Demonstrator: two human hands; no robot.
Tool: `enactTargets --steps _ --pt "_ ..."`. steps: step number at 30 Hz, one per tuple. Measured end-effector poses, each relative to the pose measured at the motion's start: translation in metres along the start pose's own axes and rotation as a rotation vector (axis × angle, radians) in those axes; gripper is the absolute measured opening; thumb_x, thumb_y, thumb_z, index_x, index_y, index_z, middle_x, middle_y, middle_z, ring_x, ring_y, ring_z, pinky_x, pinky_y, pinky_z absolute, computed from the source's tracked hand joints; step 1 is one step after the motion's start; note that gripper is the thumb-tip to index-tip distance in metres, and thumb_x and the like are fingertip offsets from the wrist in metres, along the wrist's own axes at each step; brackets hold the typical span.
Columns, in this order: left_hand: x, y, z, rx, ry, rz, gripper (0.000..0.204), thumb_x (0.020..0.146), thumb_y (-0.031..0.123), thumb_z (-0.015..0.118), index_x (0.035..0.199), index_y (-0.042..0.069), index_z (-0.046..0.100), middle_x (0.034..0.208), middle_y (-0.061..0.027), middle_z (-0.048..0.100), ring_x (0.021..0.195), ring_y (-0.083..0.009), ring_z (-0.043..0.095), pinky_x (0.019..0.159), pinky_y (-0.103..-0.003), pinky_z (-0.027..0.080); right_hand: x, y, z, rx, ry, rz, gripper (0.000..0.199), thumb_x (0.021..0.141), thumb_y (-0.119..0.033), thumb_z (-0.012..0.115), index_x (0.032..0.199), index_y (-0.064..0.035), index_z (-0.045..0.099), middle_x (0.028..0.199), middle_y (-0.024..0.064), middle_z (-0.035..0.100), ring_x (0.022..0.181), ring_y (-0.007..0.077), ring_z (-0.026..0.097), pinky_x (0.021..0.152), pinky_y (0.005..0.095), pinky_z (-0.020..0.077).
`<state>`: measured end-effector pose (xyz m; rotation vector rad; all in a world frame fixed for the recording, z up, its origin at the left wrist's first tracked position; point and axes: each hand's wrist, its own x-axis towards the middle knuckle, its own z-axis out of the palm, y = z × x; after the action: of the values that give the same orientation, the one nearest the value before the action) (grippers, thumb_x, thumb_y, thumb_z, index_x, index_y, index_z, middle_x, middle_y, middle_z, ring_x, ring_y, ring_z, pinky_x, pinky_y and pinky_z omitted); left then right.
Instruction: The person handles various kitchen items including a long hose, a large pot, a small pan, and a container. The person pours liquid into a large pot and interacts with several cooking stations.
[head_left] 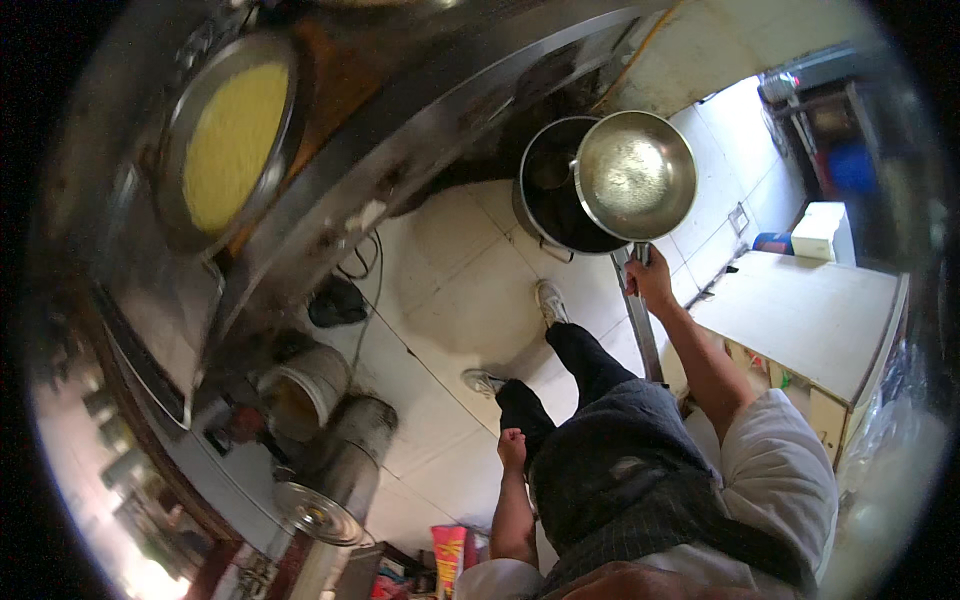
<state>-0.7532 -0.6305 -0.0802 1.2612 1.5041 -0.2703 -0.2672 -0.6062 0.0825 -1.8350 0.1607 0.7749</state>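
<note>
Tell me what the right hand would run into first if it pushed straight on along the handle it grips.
The right hand holds the handle of a steel ladle bowl. Straight ahead lies that bowl, held over the dark stockpot on the floor; depth between them is unclear.

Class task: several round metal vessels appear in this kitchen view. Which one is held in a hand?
The shiny long-handled pan, gripped by the right hand above the dark stockpot. The pan of yellow contents sits on the stove; the floor buckets stand untouched.
</note>
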Motion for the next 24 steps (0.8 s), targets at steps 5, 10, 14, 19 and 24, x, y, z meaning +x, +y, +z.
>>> enactTargets --steps 5,10,14,19,24 --pt "-0.004 0.103 -0.015 0.034 -0.005 0.024 0.015 0.081 0.014 0.054 0.092 0.004 0.058 0.081 -0.0086 0.063 0.074 -0.0208 0.061 0.068 -0.033 0.049 0.007 -0.086 -0.028 -0.015 -0.127 -0.070 0.015 0.074 -0.001 0.052 0.087 -0.0025 0.044 0.056 0.0052 0.048 0.038 0.0136 0.046 0.034 0.0275 0.0402" --pt "0.008 0.161 -0.044 -0.099 -0.033 0.176 0.020 0.084 0.019 0.053 0.097 0.005 0.058 0.085 -0.0099 0.062 0.080 -0.0257 0.060 0.070 -0.039 0.049 0.023 -0.166 -0.023 0.164 -0.236 -0.100 0.018 0.075 -0.002 0.057 0.090 -0.0039 0.047 0.056 0.0041 0.048 0.038 0.0137 0.047 0.034 0.0280 0.0402" --pt "0.034 0.143 -0.069 0.415 0.026 0.377 0.022 0.080 0.023 0.056 0.094 0.006 0.062 0.090 -0.0121 0.062 0.087 -0.0294 0.059 0.074 -0.043 0.048 0.053 -0.262 0.000 0.115 -0.340 -0.278 0.023 0.077 -0.002 0.058 0.097 0.0017 0.048 0.059 0.0073 0.051 0.041 0.0174 0.051 0.038 0.0326 0.0399" --pt "0.019 0.114 -0.098 0.882 0.011 0.366 0.020 0.078 0.018 0.053 0.091 0.011 0.066 0.092 -0.0118 0.062 0.090 -0.0268 0.060 0.076 -0.037 0.050 0.156 -0.367 0.063 0.203 -0.405 -0.338 0.016 0.081 0.000 0.057 0.093 0.0024 0.047 0.056 0.0096 0.051 0.048 0.0182 0.051 0.045 0.0357 0.0391" --pt "0.029 0.141 -0.112 0.020 0.100 -0.040 0.020 0.080 0.017 0.052 0.094 0.009 0.064 0.083 -0.0111 0.064 0.082 -0.0248 0.061 0.070 -0.035 0.050 0.223 -0.450 0.117 0.151 -0.249 -0.325 0.012 0.087 -0.006 0.051 0.081 0.0032 0.054 0.062 0.0101 0.052 0.052 0.0180 0.047 0.053 0.0370 0.0430"
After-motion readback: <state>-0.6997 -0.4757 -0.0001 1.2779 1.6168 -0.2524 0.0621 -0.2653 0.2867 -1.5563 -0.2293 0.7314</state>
